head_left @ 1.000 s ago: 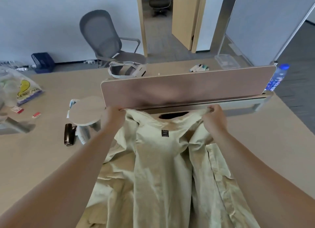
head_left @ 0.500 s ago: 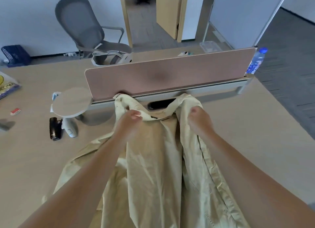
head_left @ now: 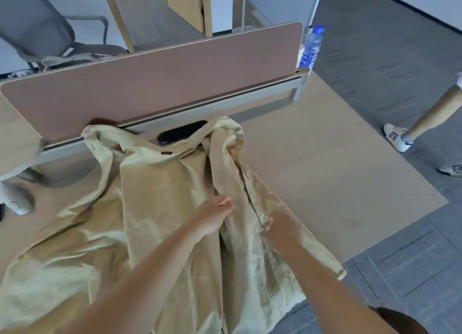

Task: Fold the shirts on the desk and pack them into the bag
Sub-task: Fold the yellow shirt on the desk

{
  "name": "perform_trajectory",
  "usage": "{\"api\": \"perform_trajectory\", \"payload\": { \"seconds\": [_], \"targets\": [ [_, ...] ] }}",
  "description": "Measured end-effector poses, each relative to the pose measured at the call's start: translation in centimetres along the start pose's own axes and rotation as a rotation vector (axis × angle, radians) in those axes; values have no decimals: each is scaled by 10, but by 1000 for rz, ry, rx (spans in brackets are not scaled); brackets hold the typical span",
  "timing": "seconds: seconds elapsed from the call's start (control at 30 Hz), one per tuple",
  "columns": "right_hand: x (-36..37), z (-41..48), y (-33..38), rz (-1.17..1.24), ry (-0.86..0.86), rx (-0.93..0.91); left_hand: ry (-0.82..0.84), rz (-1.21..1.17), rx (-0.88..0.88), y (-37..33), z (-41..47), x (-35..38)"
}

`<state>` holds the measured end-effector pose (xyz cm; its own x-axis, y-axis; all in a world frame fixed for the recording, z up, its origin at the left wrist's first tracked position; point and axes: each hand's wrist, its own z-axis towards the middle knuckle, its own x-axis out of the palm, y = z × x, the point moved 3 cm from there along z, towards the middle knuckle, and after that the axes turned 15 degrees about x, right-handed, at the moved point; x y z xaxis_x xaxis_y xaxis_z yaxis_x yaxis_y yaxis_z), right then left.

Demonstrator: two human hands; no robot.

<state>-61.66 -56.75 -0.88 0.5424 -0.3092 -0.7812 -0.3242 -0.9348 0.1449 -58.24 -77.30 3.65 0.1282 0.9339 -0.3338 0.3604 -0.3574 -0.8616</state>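
Observation:
A khaki shirt (head_left: 155,208) lies open and crumpled on the tan desk (head_left: 325,173), its collar against the base of the divider and its hem hanging over the near edge. My left hand (head_left: 215,217) sits mid-shirt with fingers curled on a fold of the front panel. Just to its right, my right hand (head_left: 280,230) pinches the buttoned front edge. No bag is in view.
A brown divider panel (head_left: 160,83) runs across the desk behind the shirt, with a dark cable slot (head_left: 182,135) at its foot. A water bottle (head_left: 311,47) stands at its right end. Another person's legs (head_left: 425,123) stand to the right. A white object (head_left: 17,196) sits far left.
Both hands left the collar and came down toward me to the middle of the shirt's front. The shirt now lies more spread out on the desk.

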Motion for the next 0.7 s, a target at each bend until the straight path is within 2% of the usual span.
{"api": "perform_trajectory", "payload": {
  "seconds": [0.1,0.23,0.37,0.53,0.7],
  "targets": [
    [15,5,-5,-63,-75,15,39,63,-4,1,7,19],
    [12,12,0,-86,-148,41,-29,-2,-52,9,16,32],
    [-16,18,7,297,-189,121,-16,-29,-59,7,32,40],
    [-76,21,34,629,-221,21,31,-135,-8,-9,64,51],
    [-112,10,47,751,-214,-103,-16,-250,-15,-42,90,58]
  ]
}}
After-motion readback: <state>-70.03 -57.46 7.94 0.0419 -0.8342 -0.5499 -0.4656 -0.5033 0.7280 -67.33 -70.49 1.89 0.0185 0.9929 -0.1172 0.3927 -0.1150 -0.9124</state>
